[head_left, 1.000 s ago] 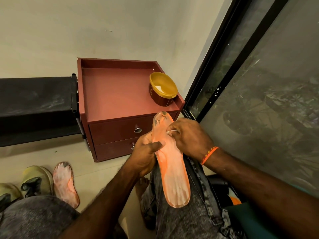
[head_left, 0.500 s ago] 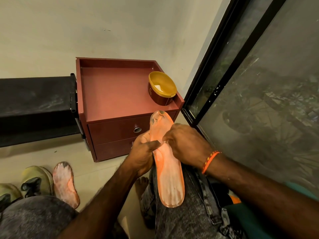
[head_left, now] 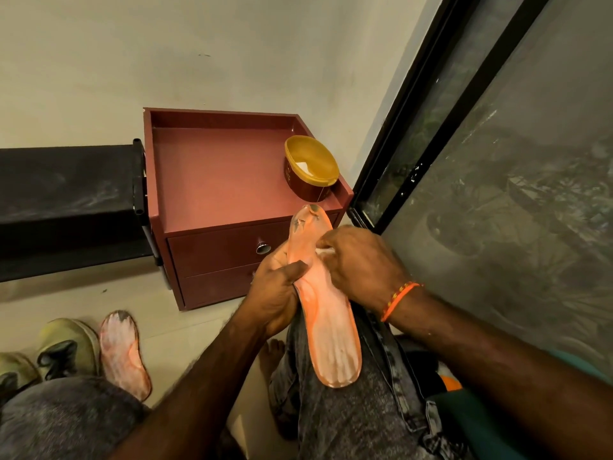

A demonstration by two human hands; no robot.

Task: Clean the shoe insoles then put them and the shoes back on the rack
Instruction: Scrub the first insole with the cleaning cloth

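Orange insole (head_left: 326,327) propped on right knee, heel nearest; left hand (head_left: 275,293) grips its edge at 9 o'clock; right hand (head_left: 360,263) pinches a white wipe (head_left: 323,251) against forefoot; second insole (head_left: 124,353) on floor, 8 o'clock; risk: hard rubbing could buckle the insole loose.

A seated person's left hand (head_left: 277,293) grips an orange insole (head_left: 326,313) propped on the right thigh, toe at twelve o'clock. The right hand (head_left: 360,263) pinches what may be a white wipe (head_left: 323,252) against it. At eight o'clock, a second insole (head_left: 122,353) lies beside olive shoes (head_left: 66,346). A yellow tub (head_left: 310,167) sits on a maroon cabinet (head_left: 215,180).
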